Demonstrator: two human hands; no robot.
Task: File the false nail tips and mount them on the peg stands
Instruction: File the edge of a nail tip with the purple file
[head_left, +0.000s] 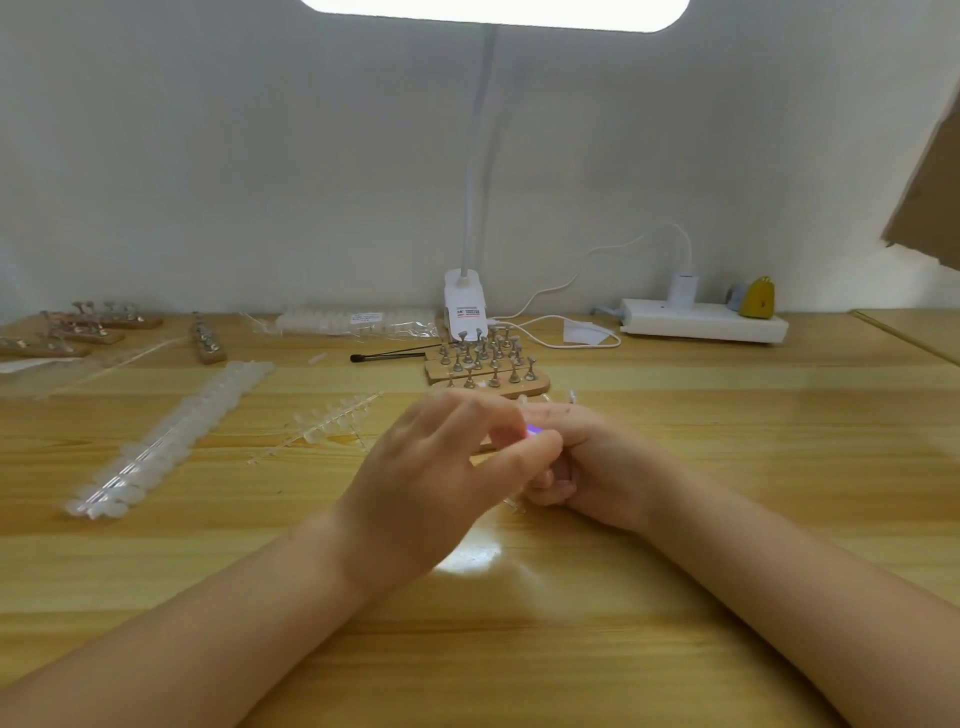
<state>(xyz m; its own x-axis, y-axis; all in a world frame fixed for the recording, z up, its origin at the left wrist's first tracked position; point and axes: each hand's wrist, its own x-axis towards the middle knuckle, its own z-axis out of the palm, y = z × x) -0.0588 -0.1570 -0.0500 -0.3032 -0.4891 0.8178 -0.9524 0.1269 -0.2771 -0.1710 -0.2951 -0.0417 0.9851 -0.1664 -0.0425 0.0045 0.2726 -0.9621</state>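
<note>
Seemingly both hands, left hand (447, 467) and right hand (587, 467), close a pinching grip on 1 featherlight, brittle, slippery nail tip (532, 431), best held by its edges, at 6 o'clock from the peg stands (488, 371).

near edge of the desk (519, 649) bare apart from both forearms. peg stands (488, 371) block the middle just beyond the hands, lamp clamp (465, 306) behind them at the far edge. nail tip strips (171, 436) cross the left side diagonally. power strip (704, 322) at far right edge; right side before it open.
</note>
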